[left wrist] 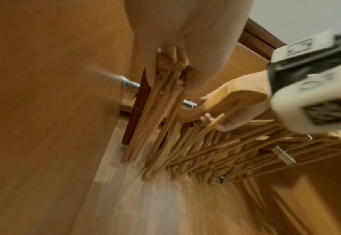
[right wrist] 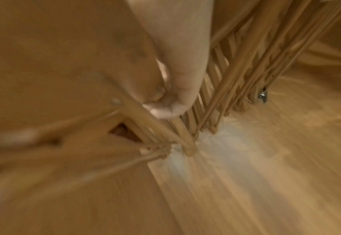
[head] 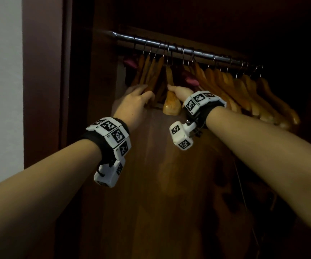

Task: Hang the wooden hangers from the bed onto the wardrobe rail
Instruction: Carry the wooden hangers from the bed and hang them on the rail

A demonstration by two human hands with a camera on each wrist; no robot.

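Right hand (head: 179, 92) fingers grip a hanger (head: 171, 103) on the rail (head: 188, 50).

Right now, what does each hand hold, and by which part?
Right hand grips one wooden hanger by its shoulder arm. Left hand holds a bunch of hung hangers at their lower ends.

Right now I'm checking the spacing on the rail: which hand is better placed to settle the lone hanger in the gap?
Right. The right hand already grips that lone hanger, while the left hand holds the left bunch of hangers aside on the rail.
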